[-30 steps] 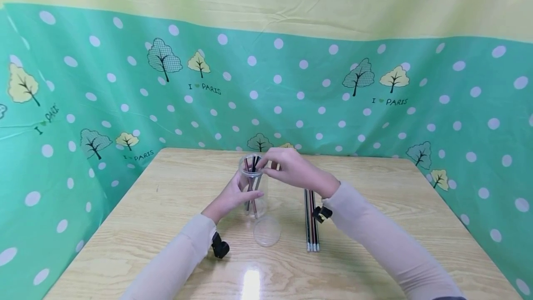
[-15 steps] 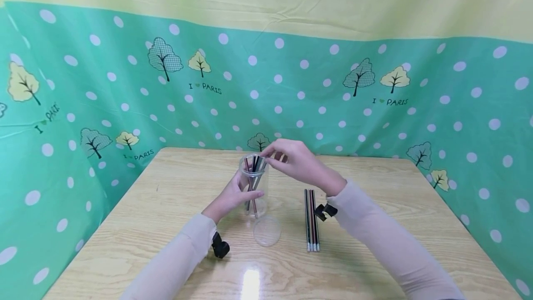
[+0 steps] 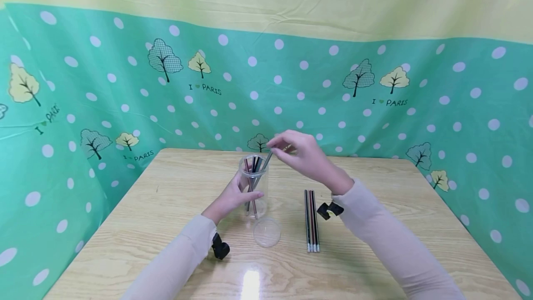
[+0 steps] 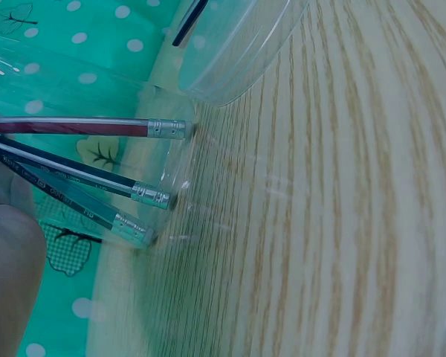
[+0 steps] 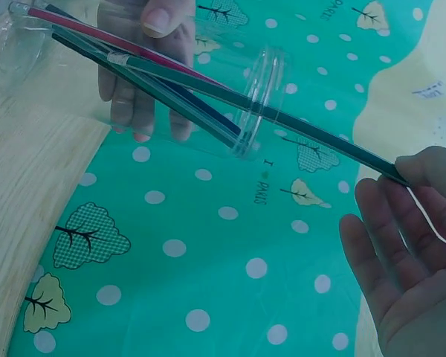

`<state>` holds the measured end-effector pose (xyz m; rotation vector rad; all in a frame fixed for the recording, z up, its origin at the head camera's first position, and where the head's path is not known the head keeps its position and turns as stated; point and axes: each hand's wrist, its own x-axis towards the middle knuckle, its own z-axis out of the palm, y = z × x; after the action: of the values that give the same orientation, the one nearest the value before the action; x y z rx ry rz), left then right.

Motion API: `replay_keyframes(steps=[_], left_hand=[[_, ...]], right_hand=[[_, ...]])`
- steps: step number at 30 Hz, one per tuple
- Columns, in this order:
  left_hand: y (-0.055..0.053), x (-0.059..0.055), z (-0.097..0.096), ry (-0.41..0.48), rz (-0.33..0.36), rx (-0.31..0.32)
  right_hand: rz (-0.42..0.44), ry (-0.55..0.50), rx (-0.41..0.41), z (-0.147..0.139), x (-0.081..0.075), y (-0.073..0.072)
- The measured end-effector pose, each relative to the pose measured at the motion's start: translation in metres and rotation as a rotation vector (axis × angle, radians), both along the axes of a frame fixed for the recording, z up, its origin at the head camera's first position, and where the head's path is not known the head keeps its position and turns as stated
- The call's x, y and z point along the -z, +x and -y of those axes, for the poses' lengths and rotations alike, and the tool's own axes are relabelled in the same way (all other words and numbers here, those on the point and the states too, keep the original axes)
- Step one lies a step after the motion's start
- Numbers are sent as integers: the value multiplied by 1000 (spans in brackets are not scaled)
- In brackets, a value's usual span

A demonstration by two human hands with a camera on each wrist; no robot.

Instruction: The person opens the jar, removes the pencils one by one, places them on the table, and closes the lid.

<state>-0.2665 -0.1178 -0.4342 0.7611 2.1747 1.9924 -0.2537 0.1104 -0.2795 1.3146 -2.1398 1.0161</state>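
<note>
My left hand (image 3: 233, 198) grips a clear plastic jar (image 3: 262, 205) around its side, with the jar standing upright on the table. Inside lean a red pencil (image 4: 74, 128) and two dark ones, eraser ends down, as the left wrist view shows. My right hand (image 3: 304, 156) is above and right of the jar's mouth. Its thumb and fingers pinch the upper end of a dark green pencil (image 5: 327, 139). That pencil slants through the mouth; its eraser end is inside the jar, raised above the bottom.
A round clear lid (image 3: 267, 233) lies on the wooden table (image 3: 179, 184) just in front of the jar. To its right, several striped pencils (image 3: 311, 221) lie side by side, eraser ends toward me. A green and yellow patterned curtain (image 3: 300, 105) hangs behind the table and along both sides.
My right hand has risen from the jar's rim and moved right, drawing the dark green pencil partway up out of the jar. The left hand and jar stay put.
</note>
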Motion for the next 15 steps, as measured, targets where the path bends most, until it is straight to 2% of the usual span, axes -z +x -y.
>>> replay_keyframes(steps=[3,9,15], left_hand=[[1,-2,-1,4,5,4],[12,-18,-2,4,3,20],[16,-23,-2,-22,22,6]], right_hand=[[3,-30,9,-3,-3,0],[-19,-60,41,-7,-9,2],[-57,-119,37,-6,-26,20]])
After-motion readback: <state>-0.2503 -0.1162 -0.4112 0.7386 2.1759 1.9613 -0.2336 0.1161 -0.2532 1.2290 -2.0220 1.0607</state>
